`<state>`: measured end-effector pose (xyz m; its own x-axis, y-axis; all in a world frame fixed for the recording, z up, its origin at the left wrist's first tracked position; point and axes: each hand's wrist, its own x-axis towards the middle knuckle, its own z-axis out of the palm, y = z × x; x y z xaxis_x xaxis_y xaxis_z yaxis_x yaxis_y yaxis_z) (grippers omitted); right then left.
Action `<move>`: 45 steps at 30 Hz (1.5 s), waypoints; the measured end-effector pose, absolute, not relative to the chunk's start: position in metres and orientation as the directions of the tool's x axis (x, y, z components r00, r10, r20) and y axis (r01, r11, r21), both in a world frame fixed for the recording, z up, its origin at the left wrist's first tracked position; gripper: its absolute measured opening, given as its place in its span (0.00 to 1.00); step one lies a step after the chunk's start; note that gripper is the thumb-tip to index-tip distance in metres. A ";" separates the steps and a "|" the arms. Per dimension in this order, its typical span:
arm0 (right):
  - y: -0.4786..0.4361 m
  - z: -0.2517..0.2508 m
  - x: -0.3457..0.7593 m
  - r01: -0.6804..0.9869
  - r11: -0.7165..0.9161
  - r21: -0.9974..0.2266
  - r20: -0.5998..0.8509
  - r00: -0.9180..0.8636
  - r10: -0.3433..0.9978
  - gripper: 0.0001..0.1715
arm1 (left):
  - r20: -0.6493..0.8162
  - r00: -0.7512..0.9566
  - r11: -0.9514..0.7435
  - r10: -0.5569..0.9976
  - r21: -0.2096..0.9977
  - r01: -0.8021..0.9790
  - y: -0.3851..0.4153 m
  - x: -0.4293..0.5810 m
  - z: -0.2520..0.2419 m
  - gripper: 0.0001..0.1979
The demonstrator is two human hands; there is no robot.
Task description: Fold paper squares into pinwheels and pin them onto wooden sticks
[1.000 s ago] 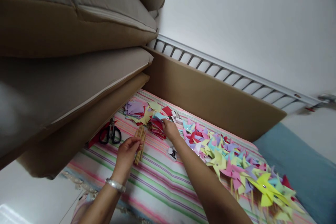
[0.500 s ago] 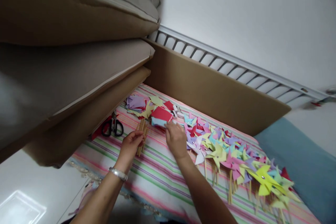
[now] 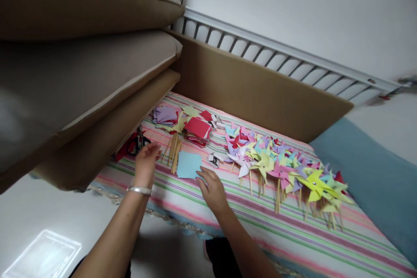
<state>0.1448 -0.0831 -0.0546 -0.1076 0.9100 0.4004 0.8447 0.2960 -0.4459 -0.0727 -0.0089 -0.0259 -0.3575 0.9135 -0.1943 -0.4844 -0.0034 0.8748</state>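
Observation:
My right hand has its thumb and fingers at the lower right corner of a light blue paper square, gripping it there. The square lies nearly flat above the striped cloth. My left hand, with a silver bangle at the wrist, hovers beside the scissors and covers part of them. Its fingers are loosely apart and hold nothing. Several thin wooden sticks lie between my left hand and the blue square. Just behind them stands a stack of paper squares, red on top.
Many colourful paper pinwheels on sticks cover the right side of the striped cloth. Loose coloured paper pieces lie at the back left. A small open box sits right of the blue square. Large cushions overhang the left side.
The blue square has come off the stack toward me in my right hand. My left hand has left the sticks and moved left toward the scissors. The view has shifted slightly.

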 end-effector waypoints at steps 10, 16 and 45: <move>0.003 -0.024 0.008 0.818 0.368 -0.441 0.214 -0.302 0.929 0.14 | -0.349 -0.562 -0.228 0.750 0.661 -0.715 0.000 -0.112 -0.031 0.14; 0.039 -0.024 -0.054 0.900 0.312 -0.304 0.118 -0.289 0.950 0.13 | -0.411 -0.525 -0.191 0.745 0.623 -0.759 -0.003 -0.119 -0.018 0.11; 0.021 0.017 0.028 0.410 -0.119 -0.904 -0.149 -0.043 0.988 0.31 | -0.094 -0.375 -0.143 0.922 0.817 -0.558 -0.015 -0.098 -0.005 0.11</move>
<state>0.0275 0.0213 0.0172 -0.0427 0.9879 -0.1492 0.4101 -0.1189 -0.9042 -0.0982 -0.0146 -0.0053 -0.3747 0.9224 -0.0940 -0.5579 -0.1434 0.8174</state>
